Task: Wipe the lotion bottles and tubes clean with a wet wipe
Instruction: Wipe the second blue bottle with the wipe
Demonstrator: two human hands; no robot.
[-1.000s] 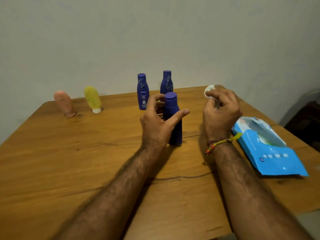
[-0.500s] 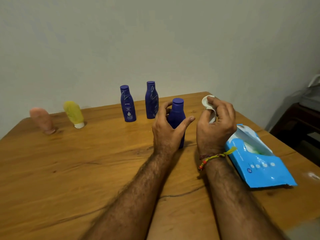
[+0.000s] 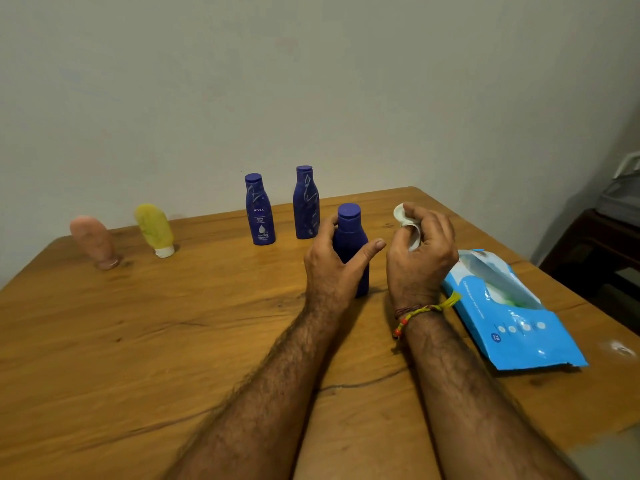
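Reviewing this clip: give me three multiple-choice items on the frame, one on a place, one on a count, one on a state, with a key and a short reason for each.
1. Where does the wet wipe pack lie?
A. On the table, right of the right hand
B. Between the two tubes
C. Against the wall behind the bottles

2. How many blue bottles stand on the table?
A. Two
B. Three
C. Five

3. What is the right hand doing?
A. Lying flat on the table
B. Pinching a crumpled white wipe
C. Gripping the yellow tube

Key:
1 A: the blue pack lies open by the right wrist.
2 B: two bottles stand at the back, and the nearest bottle has the left hand around it.
3 B: the wipe shows between the curled fingers.
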